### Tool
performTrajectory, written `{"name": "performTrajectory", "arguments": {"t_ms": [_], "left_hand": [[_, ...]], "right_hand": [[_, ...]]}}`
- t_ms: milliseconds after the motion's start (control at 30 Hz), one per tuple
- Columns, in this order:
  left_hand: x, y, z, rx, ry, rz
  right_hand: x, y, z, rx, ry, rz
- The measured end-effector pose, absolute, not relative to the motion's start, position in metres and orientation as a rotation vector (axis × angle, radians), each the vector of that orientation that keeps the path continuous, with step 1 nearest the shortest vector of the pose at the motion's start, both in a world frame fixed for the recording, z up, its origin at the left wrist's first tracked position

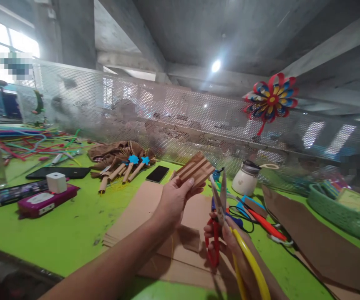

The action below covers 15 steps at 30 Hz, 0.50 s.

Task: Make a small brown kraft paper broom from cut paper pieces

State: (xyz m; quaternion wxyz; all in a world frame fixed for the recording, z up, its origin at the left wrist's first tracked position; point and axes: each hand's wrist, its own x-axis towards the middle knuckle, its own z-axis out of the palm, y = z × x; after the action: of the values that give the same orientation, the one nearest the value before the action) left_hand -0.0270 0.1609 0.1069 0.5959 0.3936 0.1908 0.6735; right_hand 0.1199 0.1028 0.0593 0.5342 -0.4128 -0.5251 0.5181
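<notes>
My left hand (172,200) is closed on a pleated piece of brown kraft paper (197,168), pinching it between thumb and fingers. In my right hand (230,243) is a pair of scissors (220,204) with one red and one yellow handle loop. Their blades are parted and point upward, just right of the folded paper and apart from it. Beneath both hands lies a stack of flat brown paper sheets (132,221), with a small brown offcut (189,238) on top.
Paper fans (126,162) with blue flowers lie behind left, beside a black phone (157,174). A purple box (48,200) carries a white adapter (56,182). To the right are a white jar (245,179), an orange-handled tool (267,225), brown paper (317,237) and a green basket (339,214).
</notes>
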Motion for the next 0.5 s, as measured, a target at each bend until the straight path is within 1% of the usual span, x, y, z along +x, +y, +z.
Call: {"name": "performTrajectory", "arguments": {"t_ms": [200,500], "left_hand": [[-0.019,0.154,0.105,0.970,0.443,1.531],[-0.010,0.145,0.100,1.093,0.461,1.550]], "right_hand": [[0.122,0.111,0.055,-0.992,-1.417,1.038],[0.118,0.107,0.047,-1.054,-1.400,0.944]]}}
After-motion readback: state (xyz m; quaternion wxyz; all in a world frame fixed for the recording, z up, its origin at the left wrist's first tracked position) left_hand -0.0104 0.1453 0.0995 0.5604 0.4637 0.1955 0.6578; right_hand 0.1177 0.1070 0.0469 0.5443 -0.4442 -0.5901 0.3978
